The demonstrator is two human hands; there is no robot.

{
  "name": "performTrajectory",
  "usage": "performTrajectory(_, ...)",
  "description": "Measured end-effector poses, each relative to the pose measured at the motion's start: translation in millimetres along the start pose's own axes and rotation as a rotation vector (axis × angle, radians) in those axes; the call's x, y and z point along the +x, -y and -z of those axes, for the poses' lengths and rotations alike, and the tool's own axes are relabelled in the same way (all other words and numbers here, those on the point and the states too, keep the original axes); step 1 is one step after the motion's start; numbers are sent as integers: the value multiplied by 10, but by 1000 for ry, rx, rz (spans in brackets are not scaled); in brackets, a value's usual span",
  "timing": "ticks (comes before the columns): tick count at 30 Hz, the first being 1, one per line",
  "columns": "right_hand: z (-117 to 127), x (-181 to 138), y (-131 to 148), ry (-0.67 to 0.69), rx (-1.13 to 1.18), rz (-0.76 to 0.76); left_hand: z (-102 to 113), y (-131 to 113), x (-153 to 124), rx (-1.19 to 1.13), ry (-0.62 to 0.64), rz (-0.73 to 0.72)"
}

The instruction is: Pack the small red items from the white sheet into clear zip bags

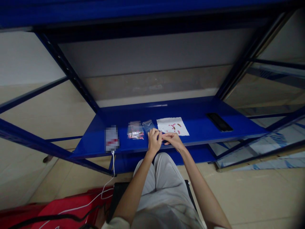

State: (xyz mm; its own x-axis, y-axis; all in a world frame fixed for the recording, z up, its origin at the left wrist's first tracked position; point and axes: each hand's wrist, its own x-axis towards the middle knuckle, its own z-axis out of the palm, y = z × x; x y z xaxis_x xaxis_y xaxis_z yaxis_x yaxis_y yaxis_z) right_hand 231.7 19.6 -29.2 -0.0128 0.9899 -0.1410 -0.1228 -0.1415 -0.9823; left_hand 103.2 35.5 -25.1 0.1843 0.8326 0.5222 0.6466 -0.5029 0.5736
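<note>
Over the front edge of the blue shelf, my left hand [154, 140] and my right hand [173, 140] meet with their fingertips pinched together. Whatever lies between the fingers is too small and too hidden to name. Just beyond my left hand lies a clear zip bag [147, 124]. Left of it, several small zip bags [135, 130] overlap in a pile, with small pink and coloured pieces inside. A white paper sheet [164, 122] lies beyond my right hand, with small pink and brown pieces [173, 126] scattered on it.
A black phone [219, 122] lies on the right of the blue shelf [190, 109]. At its left end, a blurred-out device [111, 138] has a white cable [113, 163] hanging over the edge. Blue uprights [71, 73] frame the shelf. Red material [69, 206] is on the floor.
</note>
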Motion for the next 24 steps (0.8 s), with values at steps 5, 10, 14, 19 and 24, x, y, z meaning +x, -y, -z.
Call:
performTrajectory(5, -1, -29, 24, 34, -12, 27, 9, 6, -23, 2, 6, 19)
performTrajectory(10, -46, -71, 70, 79, -78, 35, 126, -50, -129, 147, 28, 21)
performTrajectory(14, -99, -153, 138, 46, -180, 131, 295, -159, -220, 247, 53, -27)
performTrajectory(19, -162, -365, 351, -53, -387, 359, 510, -337, -255, 364, 68, -76)
performTrajectory(24, -182, -585, 532, -102, -535, 351, 662, -495, -285, 386, 59, -118)
